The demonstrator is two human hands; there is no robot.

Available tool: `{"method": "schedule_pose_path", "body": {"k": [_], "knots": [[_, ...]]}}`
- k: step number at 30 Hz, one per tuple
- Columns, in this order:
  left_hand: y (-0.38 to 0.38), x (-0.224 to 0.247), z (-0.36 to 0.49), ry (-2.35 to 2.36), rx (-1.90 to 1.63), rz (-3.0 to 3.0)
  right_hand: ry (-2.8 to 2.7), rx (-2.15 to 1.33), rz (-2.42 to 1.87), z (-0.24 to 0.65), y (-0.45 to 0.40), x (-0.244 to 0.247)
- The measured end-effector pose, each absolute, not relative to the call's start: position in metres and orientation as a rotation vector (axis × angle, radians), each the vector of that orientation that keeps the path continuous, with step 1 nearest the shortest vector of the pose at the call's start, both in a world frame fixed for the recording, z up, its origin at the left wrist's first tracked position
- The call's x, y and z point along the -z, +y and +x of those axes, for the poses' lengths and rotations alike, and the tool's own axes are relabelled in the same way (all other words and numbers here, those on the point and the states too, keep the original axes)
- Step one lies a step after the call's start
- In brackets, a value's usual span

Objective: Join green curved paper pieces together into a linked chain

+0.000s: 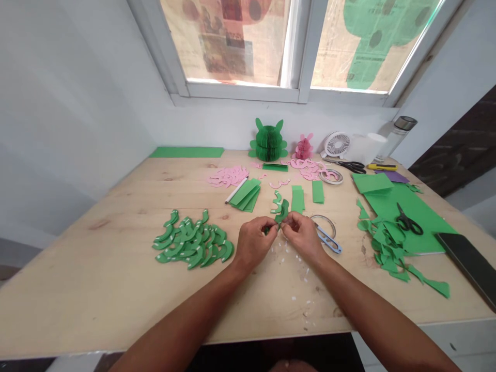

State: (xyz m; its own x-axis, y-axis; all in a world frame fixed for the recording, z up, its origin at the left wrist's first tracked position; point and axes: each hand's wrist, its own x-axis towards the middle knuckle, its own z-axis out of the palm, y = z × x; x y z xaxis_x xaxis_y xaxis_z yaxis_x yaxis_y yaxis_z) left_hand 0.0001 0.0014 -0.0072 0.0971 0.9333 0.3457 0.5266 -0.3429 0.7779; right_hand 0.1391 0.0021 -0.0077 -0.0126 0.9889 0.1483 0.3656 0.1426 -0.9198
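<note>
The fingers (289,221) of the left hand (253,244) and right hand (304,238) pinch a green paper crescent (282,212) between them; too hard a pull could tear it. Small scissors (329,240) lie just beside the right hand at 3 o'clock, where a wrist could snag them. Paper scraps (289,263) dot the bench (116,243) at 6 o'clock, short of its near edge. Bare wood separates the hands from a crescent pile (192,244) at 9 o'clock.

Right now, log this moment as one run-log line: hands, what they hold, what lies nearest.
left hand: pinching green paper | right hand: pinching green paper | nearest: scissors, green crescents
</note>
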Motion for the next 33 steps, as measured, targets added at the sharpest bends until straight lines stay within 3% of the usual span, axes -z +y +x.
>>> {"method": "schedule_pose_path", "body": {"k": [33], "knots": [[0.0006, 0.0096, -0.0042, 1.419, -1.092, 2.175, -1.568, -0.895, -1.370, 0.1406, 0.0008, 0.0069]]}}
